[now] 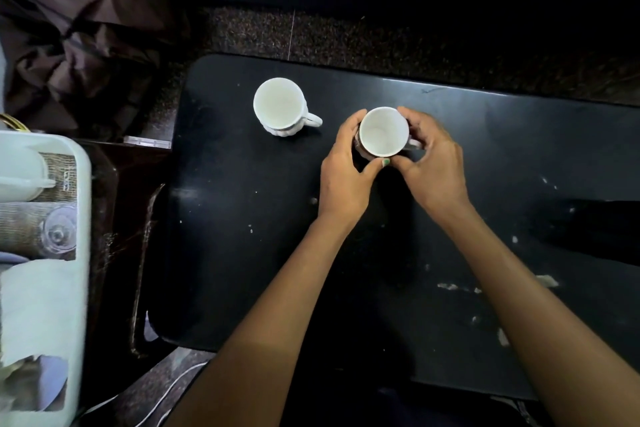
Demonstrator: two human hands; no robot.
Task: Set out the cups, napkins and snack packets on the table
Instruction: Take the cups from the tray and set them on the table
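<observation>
Two white cups stand upright on the black table [242, 253]. The ribbed cup [278, 107] sits at the far left, its handle pointing right. The second cup [382, 131] is near the table's middle, and both of my hands curl around it. My left hand [346, 170] grips its left side with the thumb under the near rim. My right hand [433, 159] wraps its right side, covering most of the handle. White napkins [38, 305] lie in the tray at the left. I see no snack packets for certain.
A pale plastic tray [81, 253] at the left edge holds a clear glass [59, 232], a white container [20, 173] and cloths. Dark fabric [69, 28] is heaped at the upper left. White crumbs speckle the table's right half. A white cable [173, 388] runs along the floor.
</observation>
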